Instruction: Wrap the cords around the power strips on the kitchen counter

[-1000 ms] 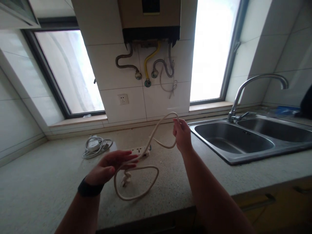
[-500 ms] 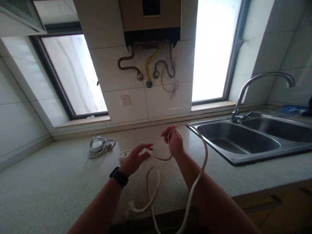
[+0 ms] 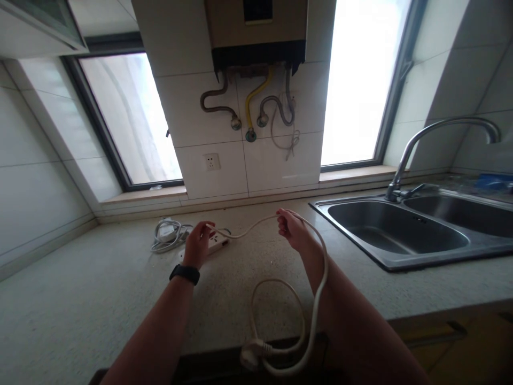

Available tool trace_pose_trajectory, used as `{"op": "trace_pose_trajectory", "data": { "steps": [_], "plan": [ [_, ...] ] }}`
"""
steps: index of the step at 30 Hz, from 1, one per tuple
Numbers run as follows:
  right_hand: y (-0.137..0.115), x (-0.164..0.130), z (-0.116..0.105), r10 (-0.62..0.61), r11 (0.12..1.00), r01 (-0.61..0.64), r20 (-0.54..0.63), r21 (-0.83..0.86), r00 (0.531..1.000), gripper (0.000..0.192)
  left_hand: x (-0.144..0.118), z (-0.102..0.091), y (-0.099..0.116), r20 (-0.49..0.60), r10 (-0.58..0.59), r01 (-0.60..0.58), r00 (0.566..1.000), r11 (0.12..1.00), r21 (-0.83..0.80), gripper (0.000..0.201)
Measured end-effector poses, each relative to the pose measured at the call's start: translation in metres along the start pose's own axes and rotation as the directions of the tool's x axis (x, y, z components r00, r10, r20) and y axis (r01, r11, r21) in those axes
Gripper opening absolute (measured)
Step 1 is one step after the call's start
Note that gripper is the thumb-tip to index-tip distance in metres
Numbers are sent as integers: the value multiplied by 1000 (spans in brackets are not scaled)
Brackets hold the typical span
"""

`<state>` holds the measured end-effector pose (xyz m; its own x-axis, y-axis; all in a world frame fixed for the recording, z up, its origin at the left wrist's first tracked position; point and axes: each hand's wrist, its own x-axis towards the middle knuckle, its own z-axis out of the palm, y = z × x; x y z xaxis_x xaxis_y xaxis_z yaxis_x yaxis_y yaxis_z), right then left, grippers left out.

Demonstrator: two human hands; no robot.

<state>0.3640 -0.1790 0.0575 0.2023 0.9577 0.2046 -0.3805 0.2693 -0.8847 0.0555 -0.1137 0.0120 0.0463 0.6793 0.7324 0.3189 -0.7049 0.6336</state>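
A white power cord [image 3: 316,299] is held above a speckled countertop [image 3: 80,299]; it is round, pale and fairly thick, and it ends in a chunky white plug [image 3: 253,354] that hangs at the counter's front edge. The cord is pinched by the left hand [image 3: 198,243], fingers closed around it just above a white power strip [image 3: 216,245], and it is gripped again by the right hand [image 3: 292,230], whose fingers are curled shut on it. Between the two hands the cord runs roughly left to right in a shallow sag – its long axis lies across the view. Past the right hand it drops over the forearm, sweeps down toward the viewer and curls back into a loose loop, with the plug pointing left at the bottom.

A black band [image 3: 184,274] is worn on the left wrist. Just left of the power strip a bundled grey cable [image 3: 168,235] is lying on the counter. A steel double sink [image 3: 401,235] with a curved tap [image 3: 441,133] is set well to the right. On the tiled wall behind, a socket [image 3: 212,161] is seen below a water heater [image 3: 256,32] – its hoses hang between two windows
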Motion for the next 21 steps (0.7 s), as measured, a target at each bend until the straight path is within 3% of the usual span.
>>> {"op": "trace_pose_trajectory", "data": {
  "steps": [3, 6, 8, 10, 12, 14, 16, 19, 21],
  "plan": [
    [-3, 1, -10, 23, 997, -22, 20, -73, 1000, 38, 1, -12, -7, 7, 39, -40, 999, 994, 101, 27],
    [-9, -1, -23, 34, 985, -24, 53, -169, 998, 36, -1, -19, -12, 87, 94, -107, 992, 981, 160, 23],
    [-15, -3, -33, 61, 968, -34, 100, -249, 993, 36, -4, -20, -16, 246, 106, -164, 964, 959, 230, 20],
    [-20, -5, -43, 109, 941, -52, 154, -335, 982, 36, -7, -19, -21, 427, 75, -223, 901, 926, 306, 22],
    [-24, -4, -54, 149, 911, -68, 171, -406, 974, 37, -10, -17, -22, 530, 25, -255, 848, 896, 364, 32],
    [-28, 0, -63, 182, 878, -118, 95, -464, 979, 34, -12, -15, -20, 551, -5, -258, 835, 880, 399, 39],
    [-30, 5, -72, 169, 841, -176, -59, -512, 984, 30, -15, -14, -14, 581, -41, -273, 813, 855, 442, 37],
    [-31, 13, -80, 35, 814, -171, -248, -555, 968, 31, -20, -12, -5, 633, -95, -294, 768, 826, 481, 35],
    [-32, 17, -83, -77, 801, -111, -285, -588, 955, 33, -24, -9, 0, 644, -115, -295, 757, 819, 492, 45]
  ]
}}
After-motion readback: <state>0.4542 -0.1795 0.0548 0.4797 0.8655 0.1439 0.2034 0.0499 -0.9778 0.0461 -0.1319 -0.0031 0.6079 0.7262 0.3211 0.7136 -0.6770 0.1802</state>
